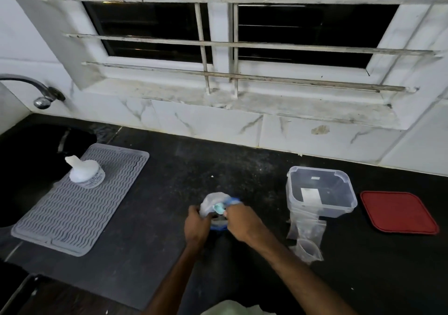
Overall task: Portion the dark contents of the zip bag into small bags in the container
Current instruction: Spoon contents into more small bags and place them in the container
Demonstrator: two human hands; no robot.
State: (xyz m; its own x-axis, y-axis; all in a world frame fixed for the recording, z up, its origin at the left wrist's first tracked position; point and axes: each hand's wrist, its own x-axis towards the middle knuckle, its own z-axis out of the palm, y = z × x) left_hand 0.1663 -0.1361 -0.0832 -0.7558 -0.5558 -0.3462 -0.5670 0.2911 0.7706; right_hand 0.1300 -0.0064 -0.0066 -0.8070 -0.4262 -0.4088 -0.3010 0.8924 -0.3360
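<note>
A clear zip bag with a blue rim (213, 200) stands on the dark counter, its mouth held wide. My left hand (197, 225) grips the bag's left side. My right hand (241, 222) holds a pale blue scoop (218, 208) that sits in the bag's mouth; the dark contents are mostly hidden by my hands. To the right stands an open clear plastic container (322, 191) with a white label inside. Several small clear bags (306, 232) lie in front of it on the counter.
A red lid (398, 212) lies right of the container. A grey ribbed mat (80, 198) at the left carries a white-capped jar (84, 172). A dark sink (29, 159) and tap (42, 94) sit at far left. A tiled wall and window ledge run behind.
</note>
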